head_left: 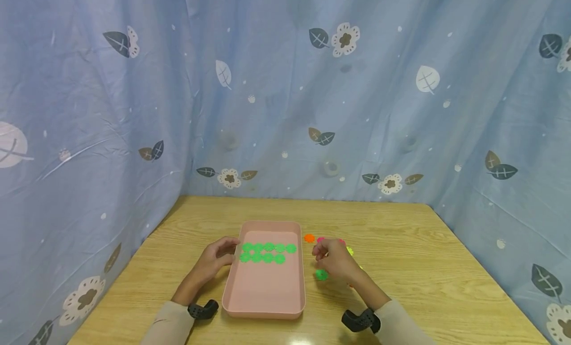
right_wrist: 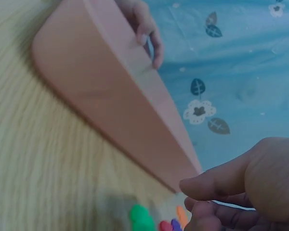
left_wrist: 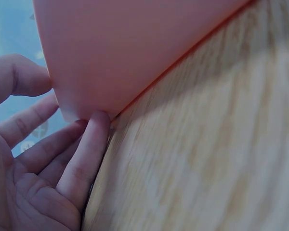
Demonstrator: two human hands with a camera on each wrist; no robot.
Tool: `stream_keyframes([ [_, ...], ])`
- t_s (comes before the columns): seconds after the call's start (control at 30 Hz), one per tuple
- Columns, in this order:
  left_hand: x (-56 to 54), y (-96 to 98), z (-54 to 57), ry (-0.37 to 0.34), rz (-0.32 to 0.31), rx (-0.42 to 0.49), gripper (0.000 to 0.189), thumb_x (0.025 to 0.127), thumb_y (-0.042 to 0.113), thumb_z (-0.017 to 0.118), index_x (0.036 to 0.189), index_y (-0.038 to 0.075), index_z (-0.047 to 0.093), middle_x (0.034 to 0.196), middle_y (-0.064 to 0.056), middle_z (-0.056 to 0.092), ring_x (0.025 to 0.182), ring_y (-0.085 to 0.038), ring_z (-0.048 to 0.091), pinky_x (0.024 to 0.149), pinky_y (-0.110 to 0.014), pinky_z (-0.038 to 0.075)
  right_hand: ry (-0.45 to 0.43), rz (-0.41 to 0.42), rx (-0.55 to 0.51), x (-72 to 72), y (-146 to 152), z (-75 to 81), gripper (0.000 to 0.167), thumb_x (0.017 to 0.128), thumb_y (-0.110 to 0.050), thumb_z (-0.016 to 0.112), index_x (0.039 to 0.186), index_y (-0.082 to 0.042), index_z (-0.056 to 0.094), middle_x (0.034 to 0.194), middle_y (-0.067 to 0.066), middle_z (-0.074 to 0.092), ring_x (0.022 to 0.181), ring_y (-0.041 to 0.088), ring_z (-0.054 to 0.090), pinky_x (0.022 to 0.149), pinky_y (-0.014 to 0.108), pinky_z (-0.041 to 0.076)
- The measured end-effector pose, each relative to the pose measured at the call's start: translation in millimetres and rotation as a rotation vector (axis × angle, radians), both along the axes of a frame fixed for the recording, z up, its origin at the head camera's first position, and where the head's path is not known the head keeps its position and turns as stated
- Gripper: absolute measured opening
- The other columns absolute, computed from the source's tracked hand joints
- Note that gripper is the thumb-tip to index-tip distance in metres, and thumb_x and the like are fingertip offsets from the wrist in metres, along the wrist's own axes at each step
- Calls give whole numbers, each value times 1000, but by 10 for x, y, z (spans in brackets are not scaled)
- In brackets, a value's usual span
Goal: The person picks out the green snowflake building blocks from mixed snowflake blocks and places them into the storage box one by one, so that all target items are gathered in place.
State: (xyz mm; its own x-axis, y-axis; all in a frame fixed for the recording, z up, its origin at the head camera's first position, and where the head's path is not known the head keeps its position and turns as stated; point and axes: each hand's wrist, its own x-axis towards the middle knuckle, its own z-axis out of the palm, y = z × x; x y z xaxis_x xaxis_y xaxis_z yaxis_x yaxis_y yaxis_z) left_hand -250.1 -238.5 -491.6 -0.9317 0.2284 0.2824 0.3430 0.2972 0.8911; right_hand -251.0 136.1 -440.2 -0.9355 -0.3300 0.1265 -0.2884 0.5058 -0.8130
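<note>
A pink rectangular tray [head_left: 267, 295] lies on the table, with several green flower-shaped pieces [head_left: 269, 247] in two rows across its upper half. My left hand [head_left: 215, 259] is at the tray's left side, its fingertips touching the outer wall; the left wrist view shows the fingers [left_wrist: 89, 159] fairly straight. Right of the tray, my right hand [head_left: 335, 258] hovers over loose flower pieces, thumb and fingers loosely bent, nothing visible between them. A green flower piece [head_left: 321, 274] lies just below this hand, and an orange one [head_left: 309, 238] lies beyond it.
Pink [head_left: 321, 240] and yellow flower pieces [head_left: 350, 251] show partly behind the right hand; a purple piece [right_wrist: 176, 224] appears in the right wrist view. The wooden table [head_left: 401, 246] meets a blue patterned curtain [head_left: 285, 112] at the back and sides.
</note>
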Motion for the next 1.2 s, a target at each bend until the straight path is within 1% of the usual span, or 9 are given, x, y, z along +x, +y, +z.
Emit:
stream_keyframes([
  [0.07, -2, 4, -4, -2, -1, -1, 43, 95, 6, 64, 136, -2, 57, 139, -22, 58, 129, -40, 55, 103, -30, 47, 12, 12, 42, 2, 33, -37, 17, 80, 11, 74, 94, 4, 67, 83, 8, 62, 75, 18, 54, 59, 26, 48],
  [0.2, -13, -2, -19, 13, -6, -6, 43, 94, 5, 65, 136, -3, 57, 138, -23, 58, 127, -40, 57, 102, -30, 48, 37, 63, 87, -1, 91, -96, 19, 77, 13, 75, 92, 4, 68, 82, 7, 63, 75, 19, 55, 58, 25, 49],
  [0.3, -11, -11, -23, 31, -17, -6, 43, 94, 4, 64, 135, -5, 56, 138, -26, 57, 126, -42, 57, 101, -28, 49, 64, 103, 114, -8, 119, -129, 21, 73, 13, 78, 89, 2, 71, 83, 7, 66, 77, 18, 57, 61, 26, 50],
  [0.37, -6, -13, -20, 30, -21, -2, 42, 94, 5, 64, 135, -5, 56, 138, -26, 57, 126, -44, 56, 100, -26, 48, 80, 123, 131, -15, 132, -153, 21, 70, 12, 80, 86, 0, 72, 83, 6, 67, 78, 17, 57, 64, 27, 51],
  [0.57, 4, -1, -12, 15, -28, 1, 43, 95, 6, 64, 135, -6, 55, 139, -27, 56, 128, -44, 55, 100, -24, 48, 132, 156, 174, -27, 155, -216, 19, 71, 9, 83, 80, -4, 73, 78, 1, 66, 75, 15, 55, 64, 26, 50],
  [0.73, -13, -5, -21, 31, -22, 6, 41, 95, 4, 64, 135, -5, 56, 138, -25, 58, 126, -43, 57, 99, -25, 49, 185, 155, 218, -36, 147, -247, 21, 71, 8, 83, 77, -6, 69, 74, -2, 63, 71, 13, 53, 62, 25, 49],
  [0.97, 4, -17, -27, 22, -13, 1, 42, 94, 5, 65, 134, -4, 57, 136, -24, 59, 124, -41, 59, 99, -24, 49, 185, 145, 286, 5, 116, -274, 25, 74, 9, 81, 74, -7, 62, 73, -3, 57, 68, 13, 51, 56, 23, 45],
  [1.03, 1, -14, -22, 20, -12, -2, 42, 94, 6, 65, 134, -3, 58, 136, -24, 59, 125, -41, 58, 99, -24, 48, 196, 127, 301, 23, 107, -270, 24, 75, 9, 81, 75, -6, 62, 74, -2, 57, 69, 13, 51, 57, 24, 46],
  [1.2, -18, -11, -19, 33, -23, -1, 41, 95, 6, 65, 134, -2, 58, 137, -24, 59, 125, -42, 58, 99, -26, 49, 226, 72, 333, 54, 80, -234, 20, 75, 6, 83, 84, -1, 66, 79, 2, 61, 74, 15, 55, 64, 27, 52],
])
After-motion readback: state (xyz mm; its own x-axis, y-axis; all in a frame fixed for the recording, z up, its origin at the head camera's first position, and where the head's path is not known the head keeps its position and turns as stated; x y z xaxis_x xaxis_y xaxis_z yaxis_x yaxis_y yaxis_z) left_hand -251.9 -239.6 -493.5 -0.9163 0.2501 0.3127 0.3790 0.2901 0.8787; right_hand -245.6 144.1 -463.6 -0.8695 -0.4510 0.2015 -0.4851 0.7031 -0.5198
